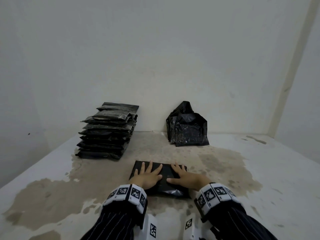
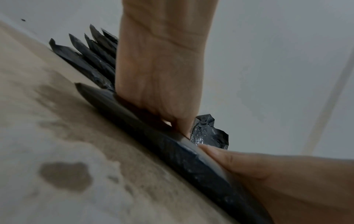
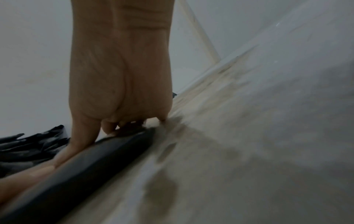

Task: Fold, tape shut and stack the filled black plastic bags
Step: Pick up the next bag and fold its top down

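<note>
1. Black plastic is seen in the head view: the bag point(image 1: 160, 179) being worked lies at the middle of the floor point(image 1: 242, 170), toward its near edge. It is pressed flat by the left hand point(image 1: 147, 177) and the right hand point(image 1: 185, 178), fingers spread and straight, nothing gripped. If the pressure is lifted before tape is applied, the fold is likely to spring open; no tape can be seen.
2. A stack of finished bags point(image 1: 107, 132) stands at the far left by the wall point(image 1: 155, 58), leaning unevenly; it could be toppled by a careless addition. A heap of unfolded bags point(image 1: 187, 127) waits at the far right.
3. From the left wrist view, the bag point(image 2: 172, 145) is held down under the palm point(image 2: 159, 84), with the right hand's fingers point(image 2: 249, 163) touching its top. Trapped air could bulge the fold.
4. From the right wrist view, blurred, the bag's edge point(image 3: 95, 163) lies on stained floor point(image 3: 249, 151); whether the stains are wet cannot be told, but damp film would hold tape poorly.
</note>
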